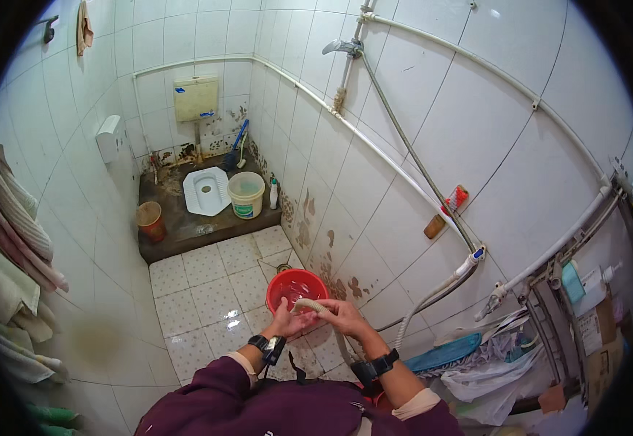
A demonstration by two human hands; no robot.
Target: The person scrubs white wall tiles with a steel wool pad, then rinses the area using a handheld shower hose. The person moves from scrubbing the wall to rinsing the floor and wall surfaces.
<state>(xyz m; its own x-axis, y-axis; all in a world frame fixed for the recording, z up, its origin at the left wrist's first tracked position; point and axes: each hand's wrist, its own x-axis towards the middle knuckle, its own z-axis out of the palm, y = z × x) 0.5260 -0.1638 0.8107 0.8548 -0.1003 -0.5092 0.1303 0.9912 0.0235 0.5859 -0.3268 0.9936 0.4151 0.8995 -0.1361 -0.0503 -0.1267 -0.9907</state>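
Note:
A ribbed, pale flexible hose (308,303) is gripped near its end by my right hand (343,317), over the near side of a red plastic basin (298,274). Under the hose end, my left hand (289,321) is held palm up with the fingers spread out; it does not grip the hose. The basin stands on the tiled floor near the right wall and holds what looks like water. From my right hand the hose runs down beside my right wrist. Both wrists wear black straps with small devices.
On the raised dark ledge are a squat toilet (206,191), a white bucket (246,195), a reddish container (151,220) and a bottle (274,194). Towels (16,218) hang at left. Pipes and a shower hose (403,136) cross the right wall. Plastic bags (499,381) and a rack stand at lower right.

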